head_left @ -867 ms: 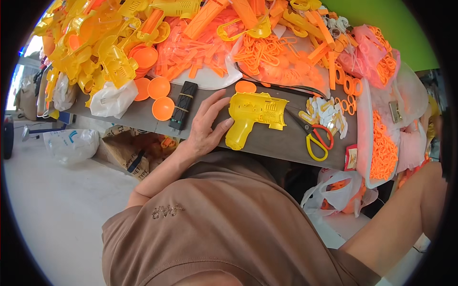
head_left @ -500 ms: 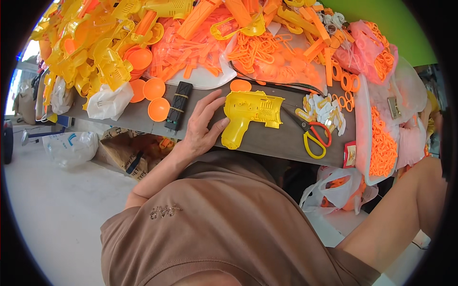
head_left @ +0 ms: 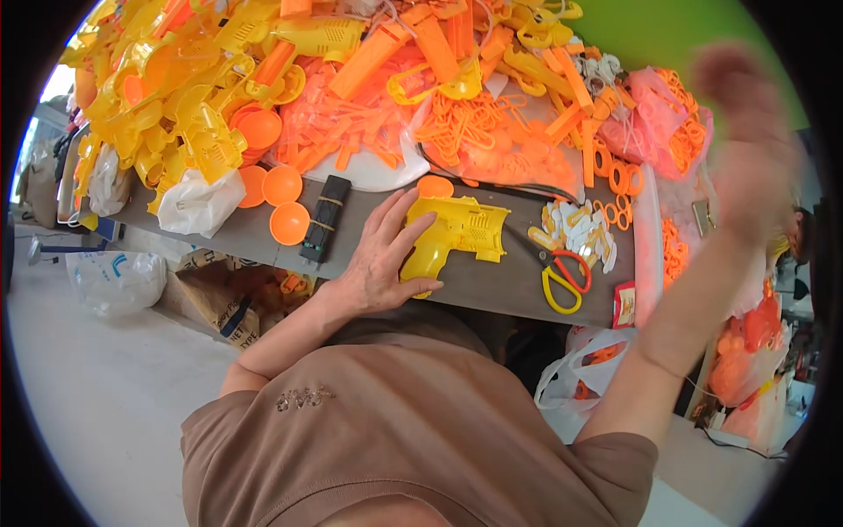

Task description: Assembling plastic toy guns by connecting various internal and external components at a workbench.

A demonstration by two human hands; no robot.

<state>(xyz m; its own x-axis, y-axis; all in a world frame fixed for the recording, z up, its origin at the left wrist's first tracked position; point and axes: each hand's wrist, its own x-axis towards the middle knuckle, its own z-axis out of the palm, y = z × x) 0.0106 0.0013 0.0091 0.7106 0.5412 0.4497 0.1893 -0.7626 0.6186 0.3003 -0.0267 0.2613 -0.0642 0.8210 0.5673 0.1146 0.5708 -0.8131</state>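
Observation:
A yellow plastic gun-shaped half shell lies on the dark tabletop, its inner ribs and posts facing up. My left hand rests over the shell's grip with fingers spread and thumb stretched along the lower end. Part of the grip is hidden beneath it. My right hand is raised at the far right, above the bags there, and smeared by motion, so its fingers cannot be made out. Right of the shell lie scissors with one red and one yellow handle, beside a small heap of white and yellowish pieces.
Yellow shells pile up at the back left. Orange strips, rings and round cups lie around. A black banded bundle sits left of my hand. A white plastic bag hangs below the table's front edge.
My right arm has swung up, bringing its hand into view at the right. My left hand has slid further over the shell's grip. The view has shifted slightly.

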